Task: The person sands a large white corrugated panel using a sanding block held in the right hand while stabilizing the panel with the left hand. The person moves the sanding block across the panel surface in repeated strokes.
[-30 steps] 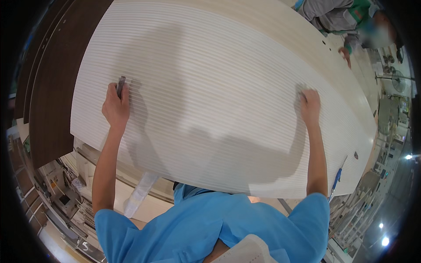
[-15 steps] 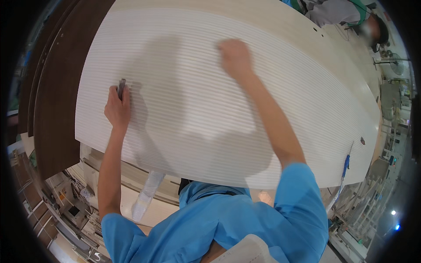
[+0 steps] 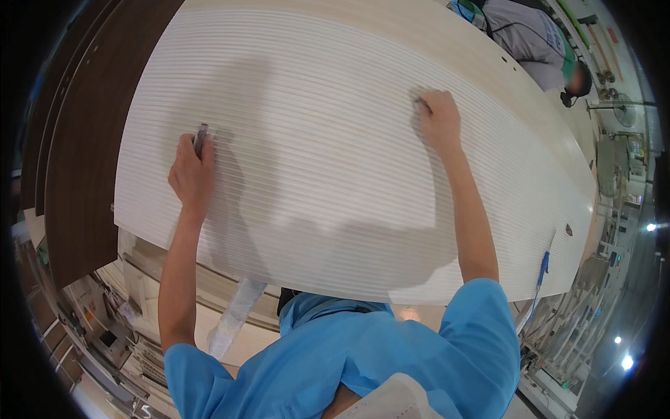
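A large white panel (image 3: 328, 188) with fine parallel grooves lies in front of me. Over its left part, my left hand (image 3: 191, 171) is closed around a short grey tool (image 3: 201, 138), whose end sticks up past the thumb; its exact kind does not show. Farther right, my right hand (image 3: 440, 120) is a closed fist just over or on the grooves. Something small and dark (image 3: 421, 103) pokes out at its fingertips, too little of it visible to name. The two hands are well apart.
A blue-handled tool with a thin shaft (image 3: 544, 267) and a small dark reddish piece (image 3: 569, 230) lie at the panel's right end. Dark brown boards (image 3: 87, 153) border the left. Another person (image 3: 530, 35) is beyond the far right edge. Plastic-wrapped material (image 3: 237, 314) sits below the near edge.
My right hand has moved to the right and slightly nearer, still closed. My left hand has shifted very little, keeping the grey tool. The other person has changed posture.
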{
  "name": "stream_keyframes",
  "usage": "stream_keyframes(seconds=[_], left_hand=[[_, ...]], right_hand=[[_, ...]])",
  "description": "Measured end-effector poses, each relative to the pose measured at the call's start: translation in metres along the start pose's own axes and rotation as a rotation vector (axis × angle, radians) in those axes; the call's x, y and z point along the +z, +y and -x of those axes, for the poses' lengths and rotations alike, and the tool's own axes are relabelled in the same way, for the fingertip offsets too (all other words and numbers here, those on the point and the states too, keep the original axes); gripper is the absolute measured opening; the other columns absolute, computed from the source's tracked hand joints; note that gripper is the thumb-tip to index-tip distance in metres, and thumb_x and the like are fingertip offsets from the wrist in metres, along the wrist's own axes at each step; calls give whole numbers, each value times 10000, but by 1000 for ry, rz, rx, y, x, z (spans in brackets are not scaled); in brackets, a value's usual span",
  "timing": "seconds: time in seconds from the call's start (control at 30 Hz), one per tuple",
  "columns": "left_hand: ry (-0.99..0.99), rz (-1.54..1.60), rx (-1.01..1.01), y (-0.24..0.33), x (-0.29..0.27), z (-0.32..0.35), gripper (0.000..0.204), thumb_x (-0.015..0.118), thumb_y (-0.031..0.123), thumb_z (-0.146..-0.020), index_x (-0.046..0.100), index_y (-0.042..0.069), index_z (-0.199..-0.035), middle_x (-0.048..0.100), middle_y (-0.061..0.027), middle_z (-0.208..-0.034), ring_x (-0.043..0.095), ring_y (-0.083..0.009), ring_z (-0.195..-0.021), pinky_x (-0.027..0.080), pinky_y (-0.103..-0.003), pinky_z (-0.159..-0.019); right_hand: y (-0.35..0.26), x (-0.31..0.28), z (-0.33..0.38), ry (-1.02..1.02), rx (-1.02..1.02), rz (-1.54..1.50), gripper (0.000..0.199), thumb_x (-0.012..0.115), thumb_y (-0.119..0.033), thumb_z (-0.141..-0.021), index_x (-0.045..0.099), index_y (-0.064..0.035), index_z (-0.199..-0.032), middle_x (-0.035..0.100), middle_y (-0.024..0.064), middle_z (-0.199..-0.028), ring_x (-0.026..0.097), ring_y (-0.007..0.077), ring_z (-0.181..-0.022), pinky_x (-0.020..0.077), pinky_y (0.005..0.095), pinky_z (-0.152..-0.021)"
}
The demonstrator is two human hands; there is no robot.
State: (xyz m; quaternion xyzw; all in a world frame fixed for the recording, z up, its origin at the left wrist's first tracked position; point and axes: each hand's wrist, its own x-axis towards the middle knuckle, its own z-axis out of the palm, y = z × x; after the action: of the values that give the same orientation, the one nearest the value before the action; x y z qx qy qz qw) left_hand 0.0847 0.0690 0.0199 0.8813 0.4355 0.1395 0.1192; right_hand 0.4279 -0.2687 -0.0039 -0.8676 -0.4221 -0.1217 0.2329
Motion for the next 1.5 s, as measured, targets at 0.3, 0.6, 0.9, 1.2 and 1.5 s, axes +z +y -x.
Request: stream_keyframes(seconds=[0.3, 0.6, 0.9, 1.2, 1.5], left_hand=[[52, -87, 92, -4, 3, -1, 325, 571, 384, -1037, 551, 65, -984, 676, -110, -851, 667, -329, -719, 519, -444, -648], [37, -22, 68, -10, 5, -1, 334, 575, 400, -1034, 556, 69, -997, 681, -123, -887, 672, -345, -740, 521, -441, -658], [39, -35, 86, -5, 4, -1, 323, 574, 366, -1033, 550, 44, -1016, 657, -141, -862, 667, -346, -742, 518, -440, -667], [45, -62, 57, -8, -1, 3, 283, 625, 336, -1004, 553, 67, -953, 655, -123, -834, 657, -346, -694, 502, -452, -606], [-17, -13, 42, -6, -2, 1, 307, 573, 365, -1047, 571, 58, -1029, 662, -142, -856, 659, -352, -714, 509, -428, -641]], right_hand=[[-212, 150, -151, -65, -199, -213, 166, 623, -62, -741, 722, -75, -873, 693, 147, -949, 636, 342, -1007, 520, 464, -888], [65, -47, 60, 139, -12, 81, 150, 631, -13, -829, 679, -89, -949, 658, 139, -912, 598, 367, -914, 468, 504, -816], [-79, 76, -45, 52, -41, -6, 177, 637, -89, -782, 675, -61, -953, 656, 164, -928, 630, 374, -918, 512, 522, -811], [-211, 160, -160, -67, -264, -334, 177, 612, -33, -775, 700, -78, -922, 696, 139, -975, 636, 345, -1008, 520, 458, -913], [57, -64, 52, -39, -20, 64, 118, 650, -44, -843, 659, -56, -960, 635, 138, -880, 575, 370, -858, 458, 489, -764]])
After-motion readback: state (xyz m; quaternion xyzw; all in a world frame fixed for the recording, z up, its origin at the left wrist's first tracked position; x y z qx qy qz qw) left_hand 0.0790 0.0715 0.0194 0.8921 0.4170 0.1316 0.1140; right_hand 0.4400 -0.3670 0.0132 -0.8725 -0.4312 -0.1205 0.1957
